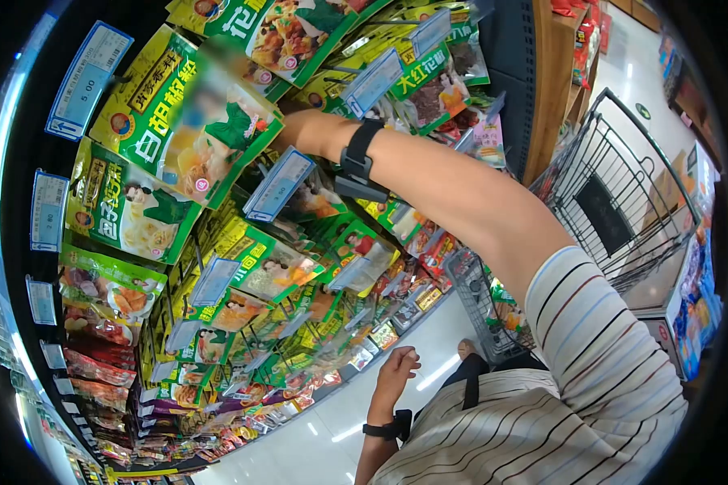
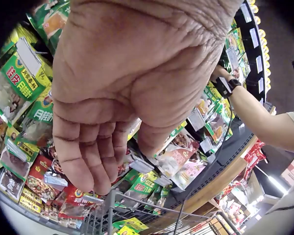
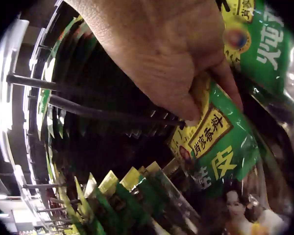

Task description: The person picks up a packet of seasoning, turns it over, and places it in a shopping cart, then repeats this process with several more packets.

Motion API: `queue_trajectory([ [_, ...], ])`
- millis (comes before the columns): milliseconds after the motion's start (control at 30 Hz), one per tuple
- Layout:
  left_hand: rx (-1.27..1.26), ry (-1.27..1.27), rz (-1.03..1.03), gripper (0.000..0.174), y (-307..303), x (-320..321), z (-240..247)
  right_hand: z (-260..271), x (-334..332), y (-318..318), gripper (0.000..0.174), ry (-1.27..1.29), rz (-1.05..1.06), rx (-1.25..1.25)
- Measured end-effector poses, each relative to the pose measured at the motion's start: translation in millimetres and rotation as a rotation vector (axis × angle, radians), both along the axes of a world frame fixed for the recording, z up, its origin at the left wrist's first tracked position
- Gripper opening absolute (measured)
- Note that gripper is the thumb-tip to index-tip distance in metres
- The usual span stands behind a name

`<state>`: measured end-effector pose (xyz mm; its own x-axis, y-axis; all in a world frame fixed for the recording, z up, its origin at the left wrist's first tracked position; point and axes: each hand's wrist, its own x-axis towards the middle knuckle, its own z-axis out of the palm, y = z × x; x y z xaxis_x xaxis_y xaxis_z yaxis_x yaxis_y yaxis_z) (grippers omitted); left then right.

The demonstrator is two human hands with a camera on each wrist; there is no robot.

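My right hand (image 3: pixel 161 54) pinches the top edge of a green and yellow spice packet (image 3: pixel 230 142) between thumb and fingers, in the right wrist view. That packet has a clear lower part and hangs by a dark metal hook (image 3: pixel 117 112). In the head view my right arm reaches into the rack, and a large green and yellow packet (image 1: pixel 190 121) hides the fingers. My left hand (image 2: pixel 122 83) hangs empty with loosely curled fingers, low in front of my body in the head view.
Rows of spice packets (image 1: pixel 271 259) hang on hooks with blue price tags (image 1: pixel 279 184). A grey wire basket (image 1: pixel 485 307) stands below my right arm. Farther right is a black shopping cart (image 1: pixel 623 186). Wooden shelf ends (image 1: pixel 552 81) border the rack.
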<state>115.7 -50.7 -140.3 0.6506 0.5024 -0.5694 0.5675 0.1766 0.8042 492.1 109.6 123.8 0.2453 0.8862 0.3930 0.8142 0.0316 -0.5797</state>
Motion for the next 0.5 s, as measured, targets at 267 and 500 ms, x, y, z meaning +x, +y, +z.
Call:
queue_trajectory([
  [267, -0.014, -0.017, -0.02, 0.039, -15.6, 9.2, -3.7, -3.0, -7.5, -38.6, 0.014, -0.053, -0.005, 0.205],
  [500, -0.008, -0.125, 0.032, 0.04, 0.3, 20.8, 14.6, -8.7, -14.2, -68.0, 0.025, -0.118, 0.029, 0.275],
])
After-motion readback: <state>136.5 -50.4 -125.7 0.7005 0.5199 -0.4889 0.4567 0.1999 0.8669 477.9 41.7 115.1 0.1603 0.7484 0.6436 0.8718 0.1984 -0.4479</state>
